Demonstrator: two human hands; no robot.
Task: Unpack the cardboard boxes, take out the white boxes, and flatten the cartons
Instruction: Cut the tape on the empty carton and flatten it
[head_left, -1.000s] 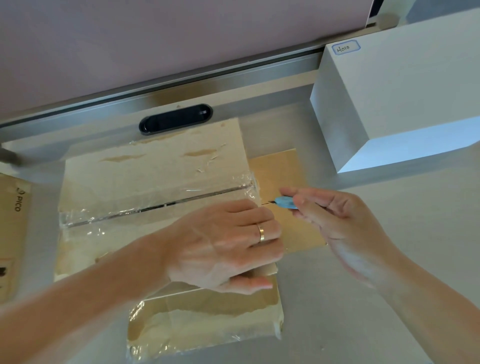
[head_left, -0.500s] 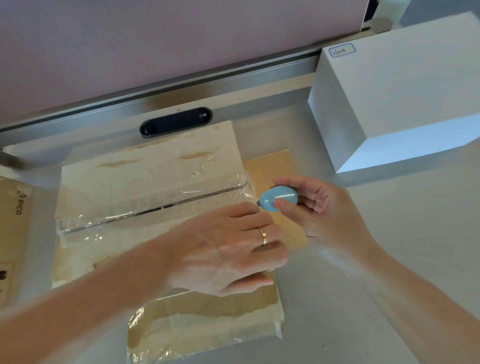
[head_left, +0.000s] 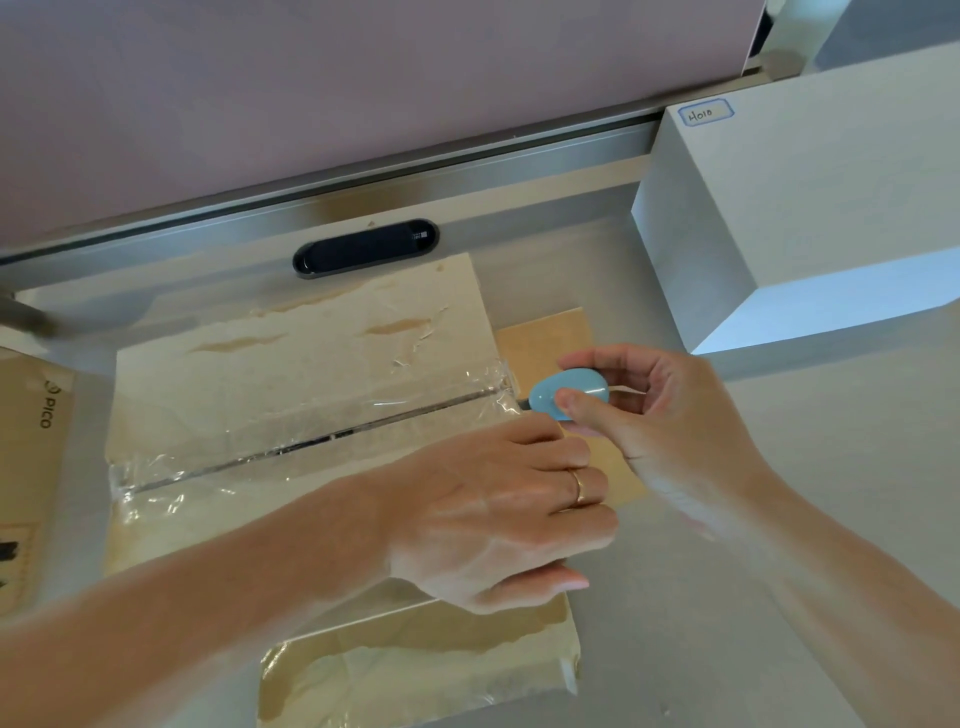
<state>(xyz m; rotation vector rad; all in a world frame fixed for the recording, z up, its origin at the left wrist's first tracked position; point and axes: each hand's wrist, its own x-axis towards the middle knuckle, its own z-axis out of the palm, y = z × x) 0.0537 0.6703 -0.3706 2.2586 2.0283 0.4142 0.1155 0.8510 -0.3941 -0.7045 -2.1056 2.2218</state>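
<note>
the cardboard carton (head_left: 291, 364) lies flat on the tabletop (head_left: 779, 519) in the middle of the view, its top wrapped in wrinkled clear tape. it looks light and stiff across the panels, but likely to give along the taped seam (head_left: 322, 441). the glossy tape would be slippery under fingers, so pressing flat on the top beside the seam, or taking the bare edges and corners, seems the safer hold. its long axis runs left to right, rising a little toward the right, and the seam follows it. a tan flap (head_left: 545, 338) sticks out at the right end.

the left hand (head_left: 498, 519) lies on the top near that end, fingers fairly straight, thumb at the near edge. the right hand (head_left: 665, 431) pinches a small blue cutter (head_left: 569, 393) between thumb and fingers, its tip at the seam's right end.

a white box (head_left: 779, 208) stands well apart at the far right.
</note>
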